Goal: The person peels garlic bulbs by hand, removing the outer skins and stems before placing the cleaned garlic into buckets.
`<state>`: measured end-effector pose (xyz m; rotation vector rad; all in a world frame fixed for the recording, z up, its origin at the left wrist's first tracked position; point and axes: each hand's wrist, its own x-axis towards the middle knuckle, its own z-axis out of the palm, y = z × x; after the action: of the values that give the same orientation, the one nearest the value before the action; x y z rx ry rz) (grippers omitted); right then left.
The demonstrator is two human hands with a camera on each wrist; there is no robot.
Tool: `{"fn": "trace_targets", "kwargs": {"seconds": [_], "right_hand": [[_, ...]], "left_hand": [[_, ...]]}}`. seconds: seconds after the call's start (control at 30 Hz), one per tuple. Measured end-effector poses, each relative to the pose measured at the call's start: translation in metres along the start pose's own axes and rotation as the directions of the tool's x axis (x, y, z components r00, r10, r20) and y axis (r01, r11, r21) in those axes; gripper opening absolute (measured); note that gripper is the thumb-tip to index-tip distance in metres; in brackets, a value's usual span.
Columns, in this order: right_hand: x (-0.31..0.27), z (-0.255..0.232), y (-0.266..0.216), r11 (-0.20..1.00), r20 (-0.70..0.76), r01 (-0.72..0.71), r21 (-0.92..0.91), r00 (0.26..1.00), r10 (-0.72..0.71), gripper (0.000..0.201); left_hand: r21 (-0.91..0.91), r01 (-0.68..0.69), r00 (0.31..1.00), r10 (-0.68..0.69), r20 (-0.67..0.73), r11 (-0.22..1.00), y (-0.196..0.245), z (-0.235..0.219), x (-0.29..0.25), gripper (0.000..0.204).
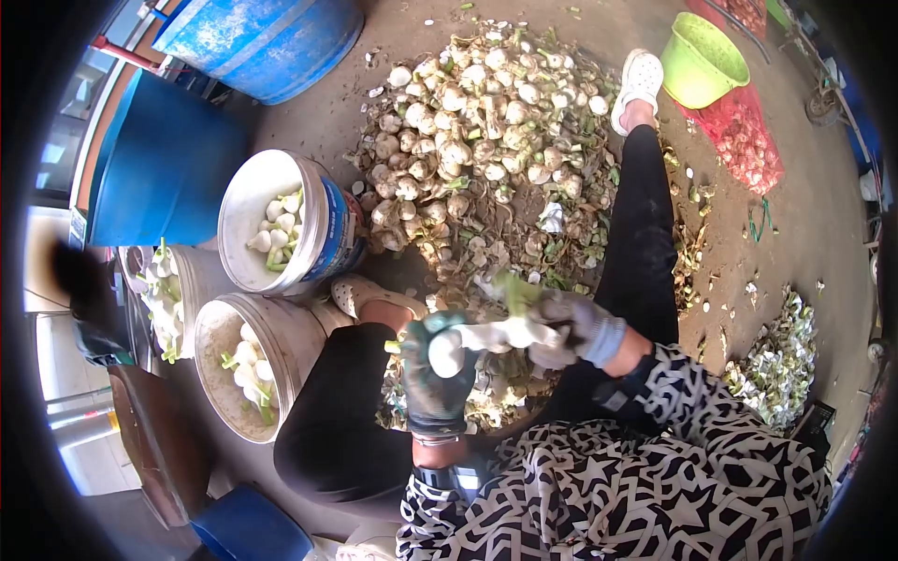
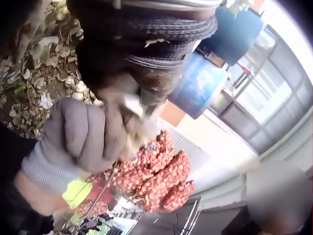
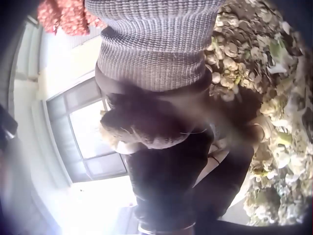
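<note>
My left hand [image 1: 438, 374], in a dark green glove, grips a white garlic bulb [image 1: 446, 355] in front of my lap. A short green stem sticks out on its left side. Close beside it, my right hand [image 1: 572, 327], in a grey knit glove, has its fingers curled on a pale, motion-blurred piece of garlic [image 1: 524, 332]; I cannot tell whether this is skin or another bulb. Above that piece shows a blurred green stalk [image 1: 516, 292]. The left wrist view has the grey glove [image 2: 88, 129] with bent fingers against the dark glove.
A large heap of untrimmed garlic [image 1: 468, 122] lies between my legs. To the left stand white buckets [image 1: 245, 220] with cleaned bulbs, and blue tubs [image 1: 159, 159] behind. A lime-green bucket [image 1: 702, 61] and a red net sack [image 1: 748, 140] are at upper right; peelings [image 1: 781, 365] lie lower right.
</note>
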<state>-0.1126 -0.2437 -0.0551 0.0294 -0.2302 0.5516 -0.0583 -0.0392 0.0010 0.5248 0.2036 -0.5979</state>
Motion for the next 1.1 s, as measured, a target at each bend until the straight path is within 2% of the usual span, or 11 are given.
{"fn": "trace_targets", "kwargs": {"seconds": [0.2,0.23,0.3,0.4,0.47,0.6,0.73,0.83,0.97,1.0,1.1], "right_hand": [[-0.031,0.076,0.028,0.87,0.079,0.219,-0.441,0.975,-0.205,0.021],[-0.037,0.089,0.005,0.887,0.012,-0.384,-0.259,0.916,0.4,0.017],[-0.032,0.08,0.003,0.771,0.008,-0.225,-0.596,0.958,0.286,0.018],[0.014,0.078,0.001,-0.636,-0.807,-0.577,-0.513,0.577,0.127,0.025],[0.003,0.016,-0.008,-0.769,-0.831,-0.606,-0.204,0.523,-0.192,0.028],[-0.01,-0.061,-0.106,-0.456,-0.499,-0.853,-0.255,0.52,-0.693,0.03],[-0.023,-0.18,-0.21,-0.049,-0.487,-0.964,0.26,-0.087,-0.869,0.049],[-0.014,-0.186,-0.217,-0.006,-0.56,-0.987,0.163,-0.087,-0.824,0.053],[-0.018,-0.202,-0.201,0.045,-0.662,-0.995,-0.088,0.025,-0.749,0.054],[-0.02,-0.229,-0.178,0.611,-0.817,-0.669,-0.423,-0.009,-0.576,0.031],[0.017,-0.117,-0.095,0.933,-0.791,-0.005,-0.359,0.533,-0.301,0.037]], "left_hand": [[-0.242,-0.033,0.996,0.012,-0.089,0.97,0.012,0.009,0.012,0.036],[-0.242,-0.049,0.99,0.016,-0.14,0.969,0.013,0.007,0.015,0.036],[-0.213,-0.088,0.982,0.048,-0.185,0.973,0.013,0.001,0.024,0.035],[-0.247,-0.124,0.989,0.141,0.052,0.961,0.042,-0.023,0.049,0.041],[-0.223,-0.364,0.93,0.365,-0.042,0.904,0.085,0.005,0.061,0.06],[-0.09,-0.406,0.909,0.392,-0.139,0.91,0.115,0.024,0.069,0.072],[0.063,-0.075,0.964,0.089,-0.252,0.995,0.062,-0.004,0.083,0.052],[0.146,0.099,0.963,-0.058,-0.263,0.984,0.027,-0.011,0.088,0.053],[0.678,0.143,0.964,0.052,-0.259,0.721,-0.009,-0.025,0.092,0.041],[0.808,0.1,0.979,0.086,-0.183,0.58,-0.018,-0.032,0.095,0.041],[0.951,-0.273,0.917,0.261,0.302,-0.144,-0.048,-0.04,0.098,0.067]]}}
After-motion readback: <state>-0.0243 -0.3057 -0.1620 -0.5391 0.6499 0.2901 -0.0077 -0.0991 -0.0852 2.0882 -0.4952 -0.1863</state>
